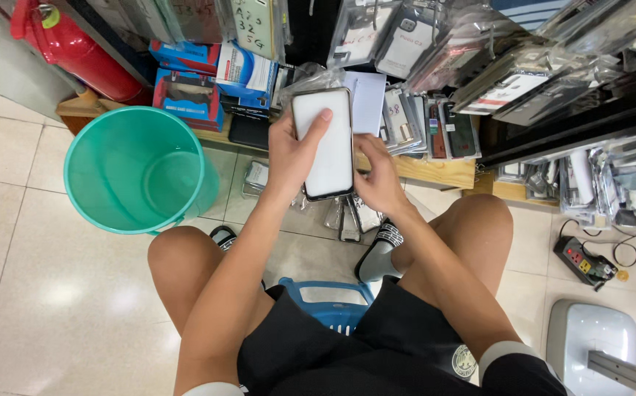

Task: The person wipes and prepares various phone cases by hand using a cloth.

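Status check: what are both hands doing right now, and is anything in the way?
Left hand grips the white phone case, thumb across it. Right hand touches its lower edge. Teal bucket stands apart, nothing blocking.

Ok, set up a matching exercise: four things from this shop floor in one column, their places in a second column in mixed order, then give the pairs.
1. white phone case with dark rim
2. round teal plastic bucket
3. red fire extinguisher
4. black power strip

A. floor, lower right of view
B. held in left hand, right hand at its edge
C. top left corner
D. floor, beside left knee

Pairs: 1-B, 2-D, 3-C, 4-A
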